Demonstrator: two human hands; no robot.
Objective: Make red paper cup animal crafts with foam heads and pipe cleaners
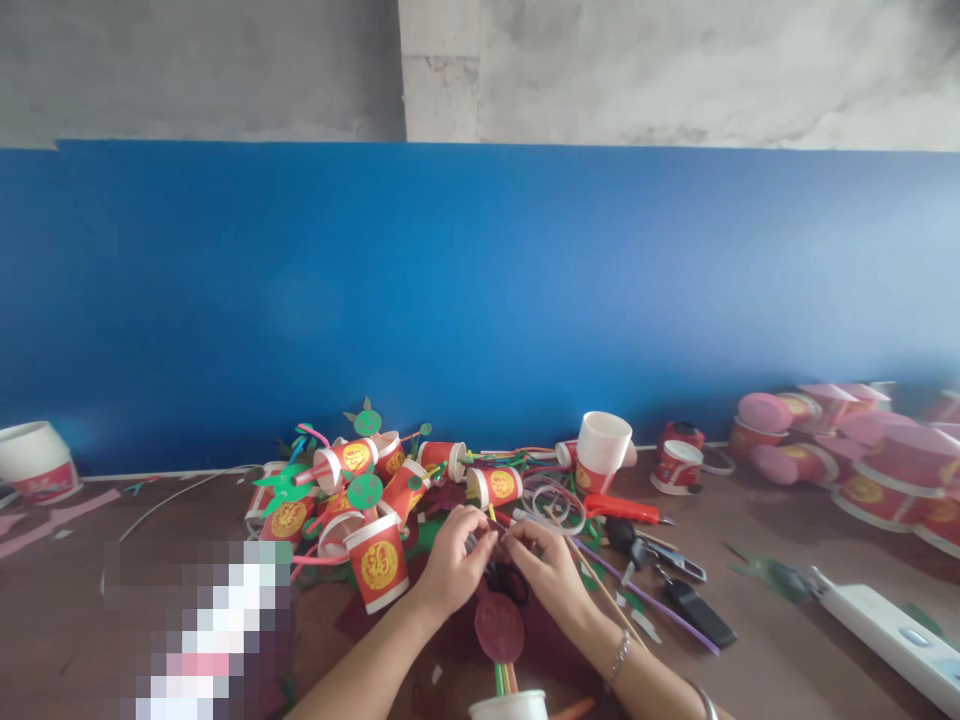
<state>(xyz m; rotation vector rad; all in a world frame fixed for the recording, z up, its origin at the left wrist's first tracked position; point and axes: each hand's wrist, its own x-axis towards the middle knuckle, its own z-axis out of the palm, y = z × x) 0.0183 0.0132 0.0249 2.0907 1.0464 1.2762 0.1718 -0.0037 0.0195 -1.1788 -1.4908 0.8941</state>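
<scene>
My left hand [456, 560] and my right hand [546, 568] meet at the middle of the table, fingertips pinched close together. Something small and dark reddish shows between them, too small to make out. Just under the fingers lies a pair of dark-handled scissors [508, 582], partly hidden. Nearer to me is a dark red paper disc [499, 628] with a face drawn on it. Below it, green and orange straws [506, 680] rise from a white paper cup [510, 706] at the bottom edge. A red and white paper cup [377, 565] stands left of my left hand.
Decorated cups with green paper shapes [366, 491] pile up at back left. Stacked cups [603, 445], an orange-red cutter [622, 509], keys with a black fob [699, 610] and a white glue gun [892, 630] lie rightward. Pink-topped cups [892, 480] fill the far right. A blue panel [480, 290] stands behind.
</scene>
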